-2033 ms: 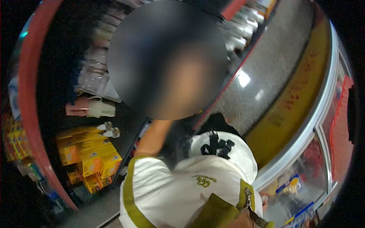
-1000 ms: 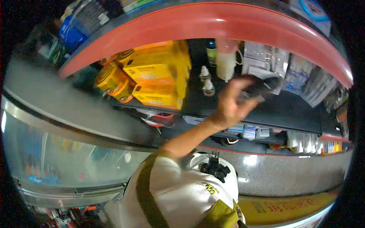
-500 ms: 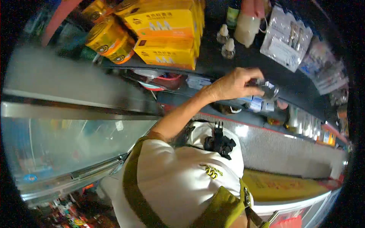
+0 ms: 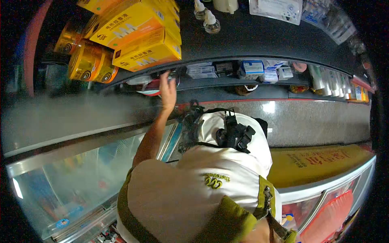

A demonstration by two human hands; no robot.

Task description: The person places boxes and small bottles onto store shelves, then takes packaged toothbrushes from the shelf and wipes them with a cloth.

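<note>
My left hand (image 4: 167, 94) reaches to the lower shelf, its fingers stretched out and slightly apart beside a red dish (image 4: 151, 90) and clear packaging. Something dark and glossy lies at the fingertips, too unclear to name; no grip on it shows. Yellow boxes (image 4: 142, 52) stand stacked just above, beside yellow-orange canisters (image 4: 85, 62). To the right of the hand, white packets (image 4: 201, 71) and a blue-and-white box (image 4: 252, 69) sit on the lower shelf. My right hand is out of view.
Small clear bottles (image 4: 211, 25) and packaged goods (image 4: 276, 10) occupy the upper shelf (image 4: 243, 38). A glass-topped case (image 4: 89, 174) stands at the left. A yellow panel (image 4: 320, 162) and another case's pale rim (image 4: 328, 184) lie at the right.
My left hand has moved left and away from the upper shelf, down to the lower one. The dark, clear object it held earlier no longer shows clearly. The view has shifted.
</note>
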